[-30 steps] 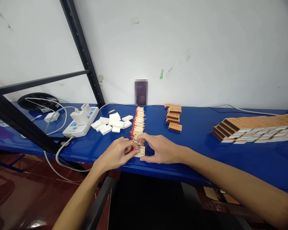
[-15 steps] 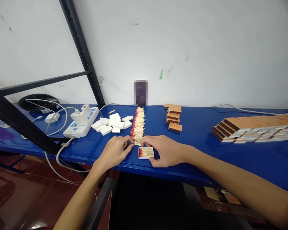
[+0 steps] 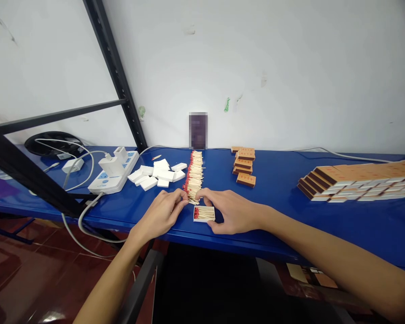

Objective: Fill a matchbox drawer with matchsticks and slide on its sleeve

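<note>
A long row of red-tipped matches (image 3: 195, 173) lies on the blue table (image 3: 276, 211), running away from me. Just in front of its near end sits a small white inner tray (image 3: 204, 214) filled with matches, heads to the left. My left hand (image 3: 162, 215) is curled, its fingertips pinched on the near end of the row. My right hand (image 3: 232, 209) cups the tray, with the thumb at its near right corner and the forefinger reaching over to the row's end. The fingertips of both hands nearly meet there.
Several empty white trays (image 3: 157, 174) lie left of the row, beside a white power strip (image 3: 113, 171) with cables. Orange matchbox sleeves (image 3: 245, 165) are stacked behind, and a long bank of finished boxes (image 3: 364, 180) lies at the right. A black rack post (image 3: 113, 67) slants at the left.
A second ago both hands covered the tray. They then drew apart and showed it full of matches, and now the fingertips of both have closed in on the near end of the row.
</note>
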### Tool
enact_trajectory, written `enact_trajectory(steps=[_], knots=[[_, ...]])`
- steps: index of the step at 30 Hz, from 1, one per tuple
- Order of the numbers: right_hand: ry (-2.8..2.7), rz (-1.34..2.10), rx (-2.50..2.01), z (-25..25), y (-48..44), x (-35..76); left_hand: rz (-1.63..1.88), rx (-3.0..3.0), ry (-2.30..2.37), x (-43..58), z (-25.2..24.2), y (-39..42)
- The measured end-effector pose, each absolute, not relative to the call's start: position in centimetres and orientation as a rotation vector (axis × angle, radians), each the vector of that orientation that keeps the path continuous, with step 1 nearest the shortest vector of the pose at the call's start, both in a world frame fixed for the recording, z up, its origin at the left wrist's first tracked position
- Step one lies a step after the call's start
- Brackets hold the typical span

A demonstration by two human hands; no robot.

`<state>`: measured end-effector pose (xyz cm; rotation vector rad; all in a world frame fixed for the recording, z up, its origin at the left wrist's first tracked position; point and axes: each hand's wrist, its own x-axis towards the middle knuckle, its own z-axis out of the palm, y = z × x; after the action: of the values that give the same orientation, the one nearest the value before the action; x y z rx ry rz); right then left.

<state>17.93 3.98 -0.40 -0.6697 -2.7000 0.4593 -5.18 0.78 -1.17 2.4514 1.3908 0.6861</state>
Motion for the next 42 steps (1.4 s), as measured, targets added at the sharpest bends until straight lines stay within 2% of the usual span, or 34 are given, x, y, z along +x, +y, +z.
enact_trajectory(steps=[9,19,42], knots=[[-2.635,0.467,-0.687,-1.2,4.2,17.1,0.577,2.504,1.248,-4.8,-0.8,0.6],[-2.662,0.418,-0.655,-0.8,4.3,17.9,0.602,2.483,1.532,-5.0,-1.4,1.0],[-2.670,0.467,-0.643,-0.6,4.2,18.0,0.614,2.456,1.440,-5.0,-1.2,0.9]])
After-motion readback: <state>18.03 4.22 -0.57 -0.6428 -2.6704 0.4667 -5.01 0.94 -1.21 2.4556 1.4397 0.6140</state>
